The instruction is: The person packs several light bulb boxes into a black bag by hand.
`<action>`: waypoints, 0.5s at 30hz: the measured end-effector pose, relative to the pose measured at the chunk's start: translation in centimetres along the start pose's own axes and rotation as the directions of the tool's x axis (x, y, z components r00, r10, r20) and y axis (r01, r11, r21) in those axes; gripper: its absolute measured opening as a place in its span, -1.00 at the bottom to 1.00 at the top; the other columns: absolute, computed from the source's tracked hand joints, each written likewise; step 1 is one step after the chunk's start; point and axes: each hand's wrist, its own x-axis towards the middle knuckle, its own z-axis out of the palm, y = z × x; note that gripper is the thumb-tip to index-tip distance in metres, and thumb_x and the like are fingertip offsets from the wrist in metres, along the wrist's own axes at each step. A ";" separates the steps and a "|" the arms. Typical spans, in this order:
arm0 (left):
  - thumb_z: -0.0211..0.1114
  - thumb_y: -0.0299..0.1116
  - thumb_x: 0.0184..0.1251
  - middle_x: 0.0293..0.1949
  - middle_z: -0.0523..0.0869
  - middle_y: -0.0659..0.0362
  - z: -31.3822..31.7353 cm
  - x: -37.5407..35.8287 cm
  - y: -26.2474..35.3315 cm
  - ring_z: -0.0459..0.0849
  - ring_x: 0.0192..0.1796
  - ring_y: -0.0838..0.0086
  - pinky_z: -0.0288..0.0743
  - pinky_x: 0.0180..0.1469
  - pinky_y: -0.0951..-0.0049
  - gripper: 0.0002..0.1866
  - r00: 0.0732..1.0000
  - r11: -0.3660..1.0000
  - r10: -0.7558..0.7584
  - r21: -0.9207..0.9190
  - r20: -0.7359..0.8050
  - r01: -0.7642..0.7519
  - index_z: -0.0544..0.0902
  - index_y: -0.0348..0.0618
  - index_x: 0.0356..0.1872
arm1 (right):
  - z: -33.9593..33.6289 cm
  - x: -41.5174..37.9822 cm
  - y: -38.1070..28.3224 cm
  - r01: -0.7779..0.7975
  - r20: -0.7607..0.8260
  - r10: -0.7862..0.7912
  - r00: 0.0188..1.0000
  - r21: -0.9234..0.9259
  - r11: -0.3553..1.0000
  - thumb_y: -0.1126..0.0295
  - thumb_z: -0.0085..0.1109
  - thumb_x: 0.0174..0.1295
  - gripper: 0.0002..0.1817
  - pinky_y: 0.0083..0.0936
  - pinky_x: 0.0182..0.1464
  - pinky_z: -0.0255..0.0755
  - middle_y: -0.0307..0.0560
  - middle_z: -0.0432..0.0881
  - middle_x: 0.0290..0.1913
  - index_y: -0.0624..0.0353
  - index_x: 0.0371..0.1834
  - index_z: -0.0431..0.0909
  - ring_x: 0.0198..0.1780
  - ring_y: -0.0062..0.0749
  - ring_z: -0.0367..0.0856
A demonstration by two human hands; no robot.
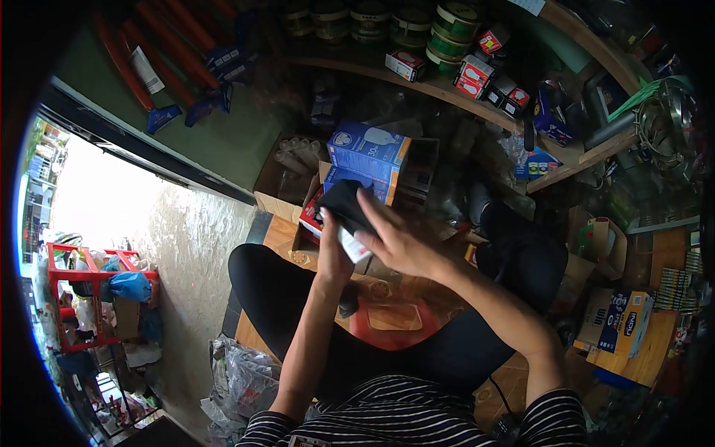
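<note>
My left hand (334,252) is closed around a small white box (353,246), whose lower end shows between my hands. A black cloth (348,203) covers the upper part of that box. Against the cloth's right side lies my right hand (408,246), slightly blurred, its fingers and thumb gripping the cloth. Just behind them stands a blue carton with a bulb picture (366,145), its flap raised. Part of a red box (311,216) shows left of the cloth.
A carton of white tubes (298,158) stands beside the blue carton. Overhead, a wooden shelf (357,68) carries green tins (453,33) and small bulb boxes (474,76). Below my hands is a red stool (395,328). An open box (599,238) sits on the right.
</note>
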 end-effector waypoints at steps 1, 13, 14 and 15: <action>-0.16 0.32 0.67 0.30 0.67 0.01 -0.3 0.0 0.3 0.72 0.27 0.20 0.64 0.34 0.13 -0.24 1.000 0.999 0.023 -0.045 -0.004 -0.023 0.42 -0.14 0.49 | 1.1 -0.8 0.3 0.038 0.043 -0.040 0.998 0.048 0.998 0.04 0.01 0.63 -0.23 -0.03 0.57 0.25 0.51 0.12 0.63 0.40 0.65 0.09 0.62 0.34 0.20; -0.05 0.29 0.66 0.20 0.75 0.08 -2.5 -0.6 -1.4 0.75 0.19 0.21 0.63 0.29 0.13 -0.32 0.995 0.971 -0.102 -0.217 0.015 0.103 0.53 -0.05 0.41 | 2.9 -0.3 0.5 -0.046 -0.109 0.057 0.992 0.102 0.994 0.07 -0.13 0.68 -0.26 -0.03 0.60 0.19 0.63 -0.07 0.66 0.51 0.64 0.05 0.63 0.47 0.11; -0.04 0.26 0.66 0.16 0.77 0.09 -2.0 -0.6 -0.5 0.77 0.15 0.23 0.65 0.27 0.17 -0.35 0.996 0.963 -0.084 -0.254 0.036 0.091 0.56 -0.07 0.38 | 3.0 -1.0 0.0 -0.117 -0.007 0.118 0.993 0.103 0.988 0.06 -0.13 0.68 -0.24 -0.02 0.60 0.19 0.67 -0.07 0.64 0.55 0.62 0.06 0.63 0.47 0.11; 0.00 0.15 0.69 0.06 0.79 0.14 -1.3 -0.7 0.1 0.81 0.01 0.36 0.72 0.12 0.31 -0.44 0.998 0.976 -0.019 -0.219 -0.057 0.006 0.57 -0.09 0.32 | 3.7 -1.7 -0.1 -0.089 0.005 0.089 0.996 0.111 0.990 0.06 -0.13 0.68 -0.25 0.00 0.59 0.20 0.67 -0.07 0.64 0.55 0.62 0.06 0.59 0.49 0.18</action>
